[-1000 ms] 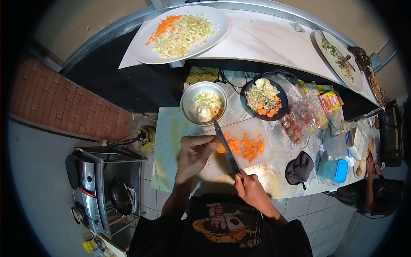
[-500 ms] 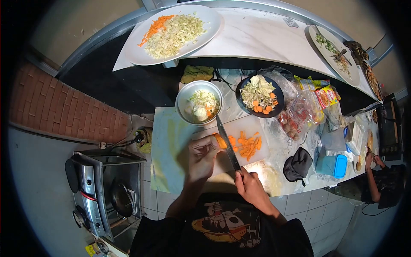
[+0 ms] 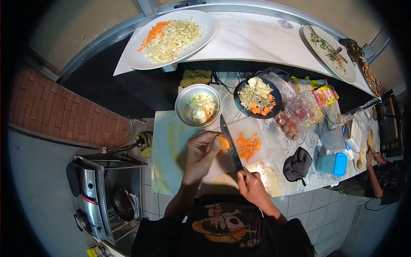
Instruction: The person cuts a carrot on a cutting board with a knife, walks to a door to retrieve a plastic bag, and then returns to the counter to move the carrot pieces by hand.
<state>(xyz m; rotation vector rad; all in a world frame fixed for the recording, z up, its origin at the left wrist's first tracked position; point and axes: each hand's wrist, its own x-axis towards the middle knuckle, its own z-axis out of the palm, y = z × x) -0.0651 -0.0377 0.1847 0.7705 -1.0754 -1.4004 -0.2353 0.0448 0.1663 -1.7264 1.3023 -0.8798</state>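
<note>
My left hand [image 3: 200, 156] pinches an orange carrot piece [image 3: 224, 143] between thumb and fingers, just left of the blade. The handle of a kitchen knife [image 3: 231, 147] is wrapped in my right hand [image 3: 253, 186]; its tip points away toward a metal bowl [image 3: 179, 107]. Both hands are over a pale cutting board [image 3: 252, 126]. Cut carrot strips [image 3: 248, 147] lie in a loose pile right of the blade. In the bowl are chopped pale vegetables, a whitish lump and some carrot.
A dark plate [image 3: 279, 100] holds bean sprouts, cabbage and carrot rounds. A large white plate [image 3: 209, 32] of shredded vegetables sits on the raised shelf. To the right are a black cap [image 3: 297, 165], a blue-lidded container [image 3: 340, 165], plastic bags [image 3: 299, 105] and another person's hands [image 3: 373, 158].
The carrot piece in my left hand now shows a broad flat side. Carrot slices seen beside the blade before are no longer visible there. The knife has shifted slightly.
</note>
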